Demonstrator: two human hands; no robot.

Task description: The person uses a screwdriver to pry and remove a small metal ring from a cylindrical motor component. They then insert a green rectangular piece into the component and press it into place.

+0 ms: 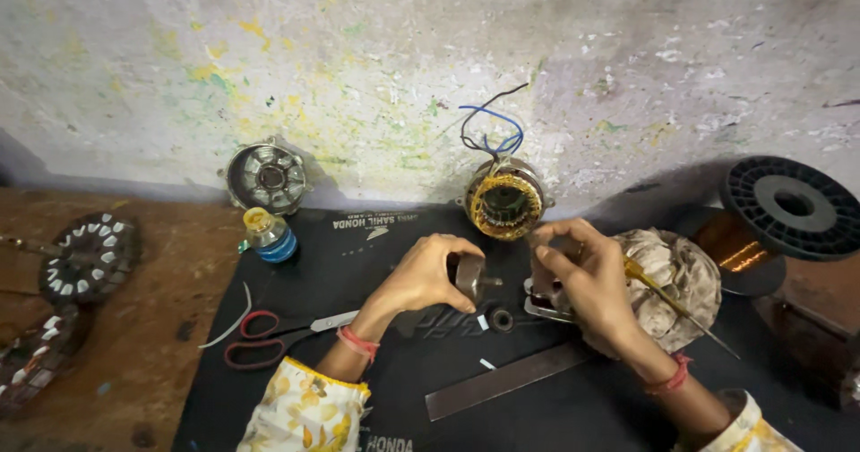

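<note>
**A:** Left hand [428, 277] is curled tight round a small grey metal part [469, 275] with a stub shaft, held just off the black mat [358, 264]. Right hand [578, 277] is closed too, a yellow-handled screwdriver [667, 300] poking out behind it.

**B:** So mid-assembly, fitting bits together?

**A:** Looks like it. A black ring [501, 319] sits right below the fingers, and the copper-wound stator [504, 203] is just beyond both hands. I'd guess the next bit needs careful lining up. Scissors [269, 337] lie off by the left wrist.
</note>
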